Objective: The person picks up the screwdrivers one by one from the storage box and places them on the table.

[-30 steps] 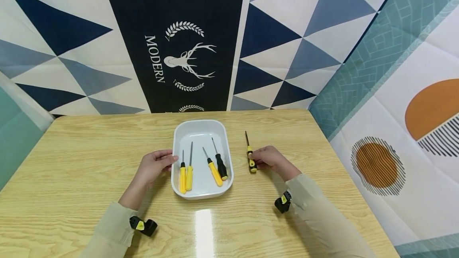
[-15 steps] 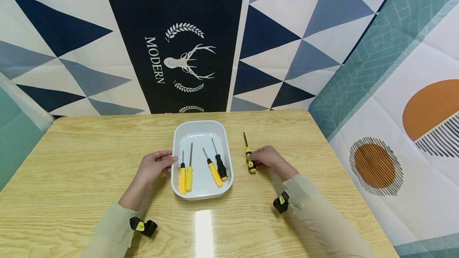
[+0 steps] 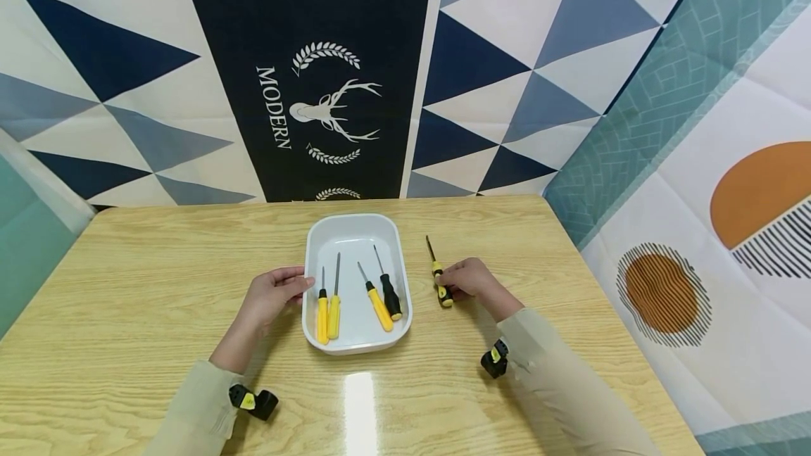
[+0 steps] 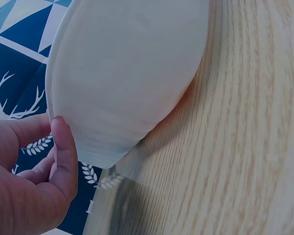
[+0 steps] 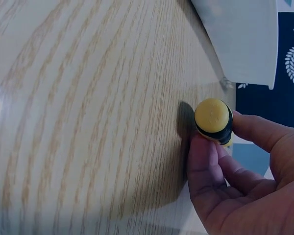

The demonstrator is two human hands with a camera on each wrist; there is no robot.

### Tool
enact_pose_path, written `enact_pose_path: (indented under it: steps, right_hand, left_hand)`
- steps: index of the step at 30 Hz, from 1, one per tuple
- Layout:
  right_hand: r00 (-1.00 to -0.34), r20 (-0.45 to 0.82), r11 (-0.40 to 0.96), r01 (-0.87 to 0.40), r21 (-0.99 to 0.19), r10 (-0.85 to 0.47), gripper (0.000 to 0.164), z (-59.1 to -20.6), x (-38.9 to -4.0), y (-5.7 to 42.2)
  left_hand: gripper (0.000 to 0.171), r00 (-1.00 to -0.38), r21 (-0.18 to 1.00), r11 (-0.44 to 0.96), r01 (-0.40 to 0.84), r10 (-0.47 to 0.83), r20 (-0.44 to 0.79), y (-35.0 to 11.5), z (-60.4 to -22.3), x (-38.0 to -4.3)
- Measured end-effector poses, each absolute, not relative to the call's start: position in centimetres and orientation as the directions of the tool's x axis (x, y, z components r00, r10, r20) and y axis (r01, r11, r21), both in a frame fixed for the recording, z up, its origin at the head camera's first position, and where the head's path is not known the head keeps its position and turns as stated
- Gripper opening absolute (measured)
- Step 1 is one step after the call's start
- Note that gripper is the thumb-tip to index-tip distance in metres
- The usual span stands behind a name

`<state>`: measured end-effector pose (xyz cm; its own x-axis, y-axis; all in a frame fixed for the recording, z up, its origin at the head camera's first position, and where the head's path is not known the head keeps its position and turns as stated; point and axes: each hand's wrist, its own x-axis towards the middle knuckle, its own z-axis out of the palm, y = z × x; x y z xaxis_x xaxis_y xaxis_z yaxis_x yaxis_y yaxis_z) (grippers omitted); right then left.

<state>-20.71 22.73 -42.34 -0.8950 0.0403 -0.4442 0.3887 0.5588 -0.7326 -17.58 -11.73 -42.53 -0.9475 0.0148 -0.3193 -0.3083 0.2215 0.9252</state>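
A white tray stands on the table, and my left hand pinches its left rim between thumb and fingers; the left wrist view shows the tray wall beside that hand. To the tray's right, my right hand pinches a yellow-and-black screwdriver by its handle, tip pointing away. In the right wrist view the round yellow butt of this screwdriver faces the camera, with the fingers of the right hand around the handle. Its shaft lies apart from the tray.
Inside the tray are two screwdrivers at the left, one yellow-and-black and one all-yellow. Further right lie another yellow-handled screwdriver and a black-handled one. The wooden table ends at a patterned cloth wall.
The screwdriver in my right hand has turned slightly, its tip swinging left toward the tray. The right forearm has shifted a little left. My left hand and the tray stay in place.
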Motion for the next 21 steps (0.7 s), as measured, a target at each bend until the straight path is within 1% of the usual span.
enact_pose_path:
  steps: [4,10,21]
  right_hand:
    - [-0.894,-0.445,0.578,0.389,-0.717,0.050,0.030,-42.36,-20.71,22.58]
    - [-0.892,-0.446,0.573,0.404,-0.713,0.075,0.028,-42.45,-20.68,22.34]
    - [-0.901,-0.422,0.600,0.394,-0.696,0.103,0.025,-42.38,-20.26,22.04]
  left_hand:
    - [0.051,-0.945,0.924,0.216,-0.315,0.015,-0.325,-11.69,-42.62,-17.56]
    - [0.051,-0.946,0.927,0.208,-0.313,0.017,-0.323,-11.69,-42.64,-17.50]
    - [0.051,-0.948,0.929,0.206,-0.307,0.020,-0.318,-11.69,-42.64,-17.48]
